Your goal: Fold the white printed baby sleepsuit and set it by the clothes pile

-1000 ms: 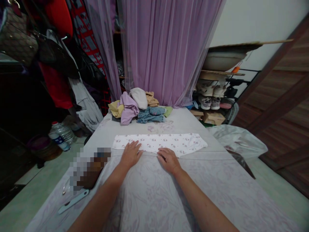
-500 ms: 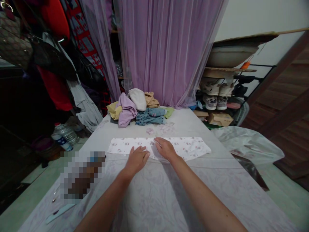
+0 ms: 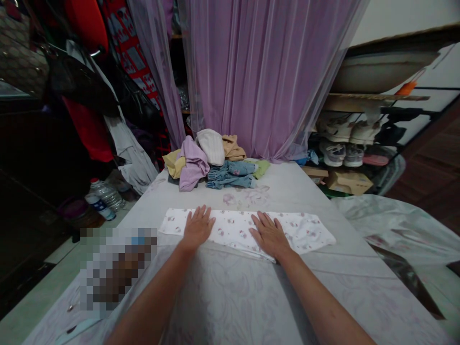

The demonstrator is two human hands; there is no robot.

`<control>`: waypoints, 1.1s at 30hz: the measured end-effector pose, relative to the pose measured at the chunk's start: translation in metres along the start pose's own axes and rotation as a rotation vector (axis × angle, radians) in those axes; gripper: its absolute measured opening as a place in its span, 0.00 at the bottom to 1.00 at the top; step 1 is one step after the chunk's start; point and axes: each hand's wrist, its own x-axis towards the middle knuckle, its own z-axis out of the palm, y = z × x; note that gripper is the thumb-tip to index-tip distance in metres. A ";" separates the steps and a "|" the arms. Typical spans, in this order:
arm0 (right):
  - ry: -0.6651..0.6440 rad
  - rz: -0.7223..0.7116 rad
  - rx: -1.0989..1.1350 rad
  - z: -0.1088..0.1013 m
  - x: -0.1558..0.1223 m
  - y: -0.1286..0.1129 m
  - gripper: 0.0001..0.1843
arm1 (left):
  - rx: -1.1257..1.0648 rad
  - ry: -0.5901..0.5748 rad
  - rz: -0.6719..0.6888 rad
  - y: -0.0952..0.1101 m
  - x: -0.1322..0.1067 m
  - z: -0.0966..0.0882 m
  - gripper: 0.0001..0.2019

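Note:
A long white cloth with a small pink print (image 3: 244, 226) lies folded into a strip across the bed, its near edge tucked against the pale lilac-patterned bedsheet (image 3: 230, 297). My left hand (image 3: 197, 229) rests flat on the cloth's left part, fingers spread. My right hand (image 3: 269, 235) presses flat on its right part, near the front fold. Neither hand grips anything.
Behind the cloth lies a heap of crumpled clothes (image 3: 208, 163), including blue jeans (image 3: 230, 175). A sheer lilac curtain (image 3: 266, 72) hangs beyond the bed. A shoe rack (image 3: 345, 143) stands at right, with a plastic sheet (image 3: 395, 225) beside the bed. A pixelated patch (image 3: 117, 268) covers something at left.
My hands have spread apart along the cloth, the right one sliding rightward and toward me. The cloth now lies flatter, and the view has shifted slightly.

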 end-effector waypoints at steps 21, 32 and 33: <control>-0.054 -0.019 0.075 -0.020 -0.001 0.012 0.34 | 0.185 -0.013 -0.100 -0.065 -0.003 -0.018 0.33; -0.014 0.162 0.046 -0.022 -0.010 0.049 0.33 | 0.048 -0.002 0.170 0.067 0.010 -0.017 0.28; -0.015 0.184 0.020 -0.023 -0.012 0.057 0.32 | 0.025 -0.024 0.200 0.084 0.008 -0.013 0.28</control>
